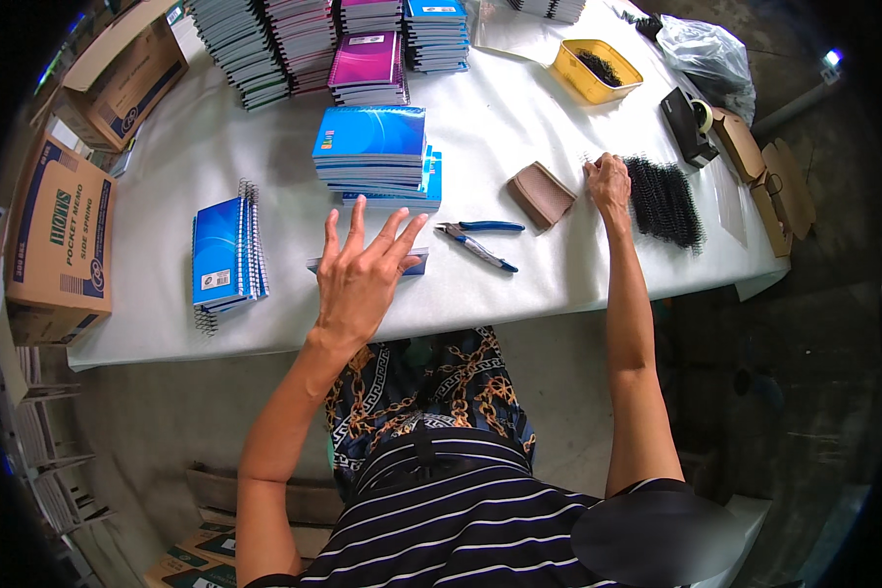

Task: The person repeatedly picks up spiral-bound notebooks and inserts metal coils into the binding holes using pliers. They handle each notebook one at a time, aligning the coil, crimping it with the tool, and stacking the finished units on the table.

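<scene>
My left hand (356,269) spreads its fingers over a blue notebook (414,263), which it mostly covers, at the table's near side. Just beyond lies a stack of blue notebooks (370,137). Farther right, my right hand (609,184) is pinched at the left edge of a pile of black spiral coils (664,204). A thin, dark wiry bit shows by its fingertips, apparently one coil. Between the hands are blue-handled pliers (480,243) with open jaws and a brown pad-like block (541,195). To the left lie several blue notebooks (227,251) with coils along their edges.
Tall stacks of notebooks (367,61) stand at the back. A yellow tub (598,71) of black bits and a black tape dispenser (689,127) sit at the right, near an opened carton (755,176). Cardboard boxes (61,230) line the left edge of the white-covered table (157,318).
</scene>
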Tool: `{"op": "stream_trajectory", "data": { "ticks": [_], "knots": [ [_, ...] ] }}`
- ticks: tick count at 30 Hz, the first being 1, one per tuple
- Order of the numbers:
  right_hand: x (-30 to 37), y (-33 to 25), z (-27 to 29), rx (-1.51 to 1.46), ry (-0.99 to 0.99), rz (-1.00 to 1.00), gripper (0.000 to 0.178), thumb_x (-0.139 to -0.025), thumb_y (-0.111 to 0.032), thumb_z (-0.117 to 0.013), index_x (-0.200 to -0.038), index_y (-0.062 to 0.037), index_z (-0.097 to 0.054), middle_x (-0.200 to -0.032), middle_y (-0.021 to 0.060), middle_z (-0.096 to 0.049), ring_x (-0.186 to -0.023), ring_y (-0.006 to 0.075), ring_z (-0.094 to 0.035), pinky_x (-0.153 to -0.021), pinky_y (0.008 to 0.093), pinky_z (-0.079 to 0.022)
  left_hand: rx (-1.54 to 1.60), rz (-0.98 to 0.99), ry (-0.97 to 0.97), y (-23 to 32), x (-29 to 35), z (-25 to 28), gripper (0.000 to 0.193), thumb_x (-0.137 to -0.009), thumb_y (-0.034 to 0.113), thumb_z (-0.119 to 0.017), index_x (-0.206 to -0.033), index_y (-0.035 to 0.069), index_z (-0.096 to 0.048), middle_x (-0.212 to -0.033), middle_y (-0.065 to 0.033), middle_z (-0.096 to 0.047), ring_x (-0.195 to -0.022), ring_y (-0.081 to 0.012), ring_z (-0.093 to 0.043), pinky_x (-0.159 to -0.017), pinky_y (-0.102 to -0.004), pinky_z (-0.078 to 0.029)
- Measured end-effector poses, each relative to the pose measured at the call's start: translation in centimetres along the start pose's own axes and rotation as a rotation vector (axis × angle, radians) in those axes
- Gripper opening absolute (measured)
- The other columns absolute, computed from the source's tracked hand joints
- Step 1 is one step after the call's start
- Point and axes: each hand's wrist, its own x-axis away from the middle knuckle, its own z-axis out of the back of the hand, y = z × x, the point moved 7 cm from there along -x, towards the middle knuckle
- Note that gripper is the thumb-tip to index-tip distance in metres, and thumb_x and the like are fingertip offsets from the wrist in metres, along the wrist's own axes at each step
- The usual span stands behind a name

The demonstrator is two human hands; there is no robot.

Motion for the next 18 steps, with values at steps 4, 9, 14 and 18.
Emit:
{"op": "stream_trajectory", "data": {
  "ticks": [4, 9, 14, 18],
  "knots": [
    [-0.3, -0.5, 0.7, -0.066, -0.050, 0.045, 0.020, -0.085, -0.021, -0.069, -0.087, -0.0008, -0.068, -0.088, 0.0176, -0.068, -0.085, 0.0348, -0.066, -0.077, 0.0444, -0.051, -0.044, 0.005, -0.040, -0.1, 0.2, 0.3, 0.055, -0.085, 0.031, -0.067, -0.138, 0.031, -0.053, -0.136, 0.0031, -0.058, -0.131, -0.0371, -0.046, -0.108, -0.0590, -0.031],
    [-0.3, -2.7, 4.7, -0.044, 0.015, 0.204, 0.012, -0.087, -0.011, -0.065, -0.092, -0.0002, -0.065, -0.091, 0.0180, -0.066, -0.084, 0.0366, -0.066, -0.075, 0.0440, -0.052, -0.034, -0.023, -0.057, -0.3, -0.2, 0.7, 0.054, -0.085, 0.032, -0.067, -0.138, 0.031, -0.053, -0.133, 0.0026, -0.060, -0.129, -0.0357, -0.049, -0.108, -0.0577, -0.034],
    [4.9, -12.0, 11.2, -0.364, 0.159, 0.563, 0.025, -0.085, 0.000, -0.064, -0.110, -0.0014, -0.065, -0.091, 0.0144, -0.065, -0.086, 0.0328, -0.066, -0.077, 0.0432, -0.054, 0.074, -0.008, -0.068, -0.8, -0.1, 0.0, 0.051, -0.088, 0.038, -0.063, -0.138, 0.030, -0.053, -0.128, 0.0020, -0.063, -0.118, -0.0322, -0.059, -0.101, -0.0508, -0.044],
    [13.0, -20.6, 12.2, -0.958, -0.321, 0.565, 0.020, -0.083, -0.002, -0.070, -0.102, -0.0059, -0.073, -0.087, 0.0071, -0.064, -0.079, 0.0216, -0.064, -0.069, 0.0335, -0.052, 0.106, 0.008, -0.105, -1.1, -0.1, 0.0, 0.051, -0.089, 0.042, -0.060, -0.138, 0.029, -0.053, -0.128, 0.0011, -0.063, -0.116, -0.0324, -0.061, -0.099, -0.0495, -0.047]
  ]
}}
